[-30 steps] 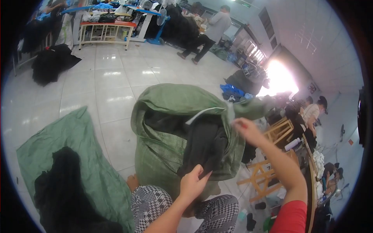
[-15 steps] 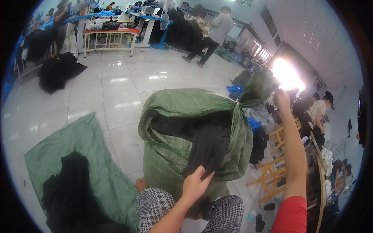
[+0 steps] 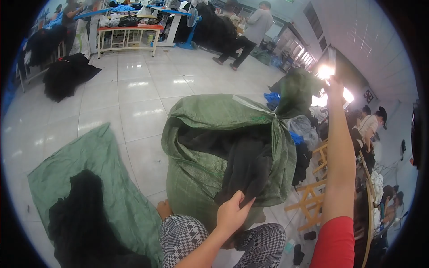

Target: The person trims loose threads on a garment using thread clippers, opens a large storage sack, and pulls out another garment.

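A bulging green woven sack (image 3: 192, 187) stands before my knees, its mouth gaping to show black cloth (image 3: 246, 161) inside. Part of that cloth hangs over the near rim, where my left hand (image 3: 233, 211) pinches its lower edge. At the sack's right side the material is gathered into a tight neck, and beyond it a loose green flap (image 3: 297, 89) spreads out. My right hand (image 3: 334, 87), arm stretched far out, is closed at the end of this flap; glare behind it blurs the fingertips.
Left on the tiled floor lies a green sheet (image 3: 107, 165) with a black cloth heap (image 3: 82, 214) on it. Another dark pile (image 3: 67, 78) lies farther back. Wooden stools (image 3: 310, 201) stand to the right. A person in grey (image 3: 259, 22) stands near a blue fan (image 3: 192, 22).
My right hand has moved up, drawing the green flap wider and higher. My left hand keeps its pinch on the black cloth; the view has shifted slightly.
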The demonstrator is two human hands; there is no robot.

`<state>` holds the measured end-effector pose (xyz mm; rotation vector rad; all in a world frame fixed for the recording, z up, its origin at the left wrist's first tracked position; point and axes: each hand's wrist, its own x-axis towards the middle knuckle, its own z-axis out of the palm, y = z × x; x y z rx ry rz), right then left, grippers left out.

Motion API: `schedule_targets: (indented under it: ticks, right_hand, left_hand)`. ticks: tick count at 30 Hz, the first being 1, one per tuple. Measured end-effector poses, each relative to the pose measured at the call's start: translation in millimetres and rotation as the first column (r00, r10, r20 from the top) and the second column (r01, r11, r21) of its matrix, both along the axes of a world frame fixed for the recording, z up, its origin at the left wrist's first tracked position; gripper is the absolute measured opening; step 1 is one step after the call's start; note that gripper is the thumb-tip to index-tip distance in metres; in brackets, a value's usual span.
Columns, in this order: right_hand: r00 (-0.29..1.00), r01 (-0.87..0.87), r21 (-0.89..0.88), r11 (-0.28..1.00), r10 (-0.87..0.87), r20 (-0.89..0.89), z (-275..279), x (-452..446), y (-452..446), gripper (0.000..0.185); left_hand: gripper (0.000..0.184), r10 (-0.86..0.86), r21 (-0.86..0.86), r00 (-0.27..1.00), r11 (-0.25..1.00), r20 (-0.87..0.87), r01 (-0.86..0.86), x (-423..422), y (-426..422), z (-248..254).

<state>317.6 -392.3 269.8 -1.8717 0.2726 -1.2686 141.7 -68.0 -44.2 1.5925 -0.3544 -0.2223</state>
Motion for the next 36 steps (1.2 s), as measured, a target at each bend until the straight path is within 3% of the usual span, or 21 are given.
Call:
schedule_targets:
  ticks: [4, 6, 7, 8, 9, 10, 12, 13, 15, 17, 19, 20, 23, 24, 25, 26, 29, 30, 32, 34, 36]
  right_hand:
    - [0.911, -0.403, 0.018, 0.915, 0.399, 0.106, 2.3, 37.0, 119.0, 0.017]
    - [0.702, -0.71, 0.208, 0.673, 0.701, 0.128, -23.5, 35.4, 170.1, 0.014]
    - [0.647, -0.706, 0.27, 0.655, 0.752, -0.131, -41.6, 21.8, 187.6, 0.013]
    - [0.534, -0.686, 0.331, 0.648, 0.757, -0.376, -62.8, 2.5, 200.1, 0.012]
    - [0.221, -0.672, 0.442, 0.595, 0.73, -0.647, -89.2, -10.7, 202.5, 0.013]
    - [0.012, -0.686, 0.368, 0.628, 0.515, -0.857, -101.0, -38.8, 227.9, 0.015]
    - [-0.306, -0.763, 0.448, 0.466, 0.35, -0.885, -154.7, -63.1, 207.4, 0.013]
    - [-0.433, -0.642, 0.564, 0.52, 0.361, -0.826, -159.0, -76.5, 198.7, 0.013]
    - [-0.249, -0.407, 0.634, 0.657, 0.588, -0.77, -154.2, -102.5, 161.1, 0.013]
    - [-0.098, -0.386, 0.733, 0.561, 0.765, -0.637, -134.5, -127.8, 113.0, 0.011]
    - [-0.019, -0.373, 0.556, 0.743, 0.593, -0.805, -108.9, -154.2, 73.3, 0.009]
    - [0.041, -0.219, 0.273, 0.937, 0.289, -0.957, -88.3, -167.2, 63.0, 0.01]
    - [0.169, -0.151, -0.2, 0.968, -0.174, -0.97, -74.2, -176.8, -33.5, 0.01]
    - [0.21, -0.335, -0.615, 0.714, -0.579, -0.787, -79.2, -174.3, -50.1, 0.01]
    - [0.328, -0.46, -0.847, 0.268, -0.835, -0.442, -87.0, -170.3, -60.2, 0.011]
    - [0.43, -0.578, -0.816, -0.019, -0.857, -0.285, -96.6, -163.5, -63.1, 0.014]
    - [0.188, -0.876, -0.48, -0.042, -0.947, -0.26, -151.7, -172.9, -16.2, 0.017]
    - [0.025, -0.888, -0.429, 0.168, -0.912, -0.409, -187.2, -186.5, -23.5, 0.019]
    - [-0.1, -0.913, -0.295, 0.283, -0.854, -0.51, -229.3, -239.8, -59.9, 0.021]
    - [-0.031, -0.584, -0.639, 0.499, -0.801, -0.598, -226.2, -278.2, -71.2, 0.023]
    - [-0.046, -0.511, -0.749, 0.421, -0.884, -0.465, -194.0, -286.0, -86.1, 0.023]
  left_hand:
    - [0.036, 0.009, -0.032, 1.0, 0.999, -0.019, -0.009, 0.2, -2.0, 2.9]
    - [0.036, 0.028, -0.048, 0.999, 0.998, -0.025, -0.029, 0.5, -4.9, 1.0]
    - [0.036, 0.029, -0.046, 0.999, 0.998, -0.03, -0.03, 0.8, -5.5, 1.0]
    - [0.035, 0.014, -0.063, 0.999, 0.998, -0.038, -0.016, 0.4, -5.9, 1.8]
    - [0.034, -0.005, -0.08, 0.999, 0.997, -0.044, 0.002, -0.8, -6.5, 2.2]
    - [0.034, -0.009, -0.082, 0.999, 0.997, -0.044, 0.005, -0.6, -7.8, 1.9]
    - [0.031, -0.012, -0.032, 1.0, 0.999, -0.015, 0.012, -0.2, -8.1, -0.3]
    - [0.031, -0.01, -0.03, 1.0, 1.0, -0.02, 0.01, -0.6, -6.7, -1.9]
    - [0.028, -0.051, -0.027, 0.998, 0.998, 0.046, 0.052, -1.4, -4.1, -3.2]
    - [0.027, -0.057, -0.024, 0.998, 0.998, 0.037, 0.058, -0.6, -1.6, -2.6]
    - [0.027, -0.078, -0.017, 0.996, 0.997, 0.042, 0.079, 0.1, -0.9, -0.8]
    - [0.027, -0.062, -0.031, 0.998, 0.998, 0.026, 0.063, 1.2, -1.1, 0.1]
    - [0.028, -0.055, -0.056, 0.998, 0.997, 0.018, 0.056, 1.5, -0.8, 1.5]
    - [0.029, -0.042, -0.045, 0.999, 0.998, 0.021, 0.042, 1.2, -0.9, 1.0]
    - [0.029, -0.027, -0.03, 0.999, 0.999, 0.028, 0.028, 1.2, -0.4, 0.7]
    - [0.029, -0.025, -0.028, 0.999, 0.999, 0.034, 0.026, 0.6, -0.3, 0.7]
    - [0.031, -0.021, -0.006, 1.0, 1.0, 0.014, 0.021, 0.5, 2.8, -1.7]
    - [0.031, -0.021, -0.014, 0.999, 1.0, 0.026, 0.021, 2.1, 3.5, -2.3]
    - [0.032, -0.028, -0.024, 0.999, 0.999, 0.036, 0.029, -0.4, 6.6, -1.6]
    - [0.032, -0.004, -0.029, 0.999, 1.0, 0.054, 0.006, 1.7, 6.4, 0.0]
    - [0.032, -0.016, -0.035, 0.999, 0.999, 0.045, 0.018, 0.9, 4.7, -0.7]
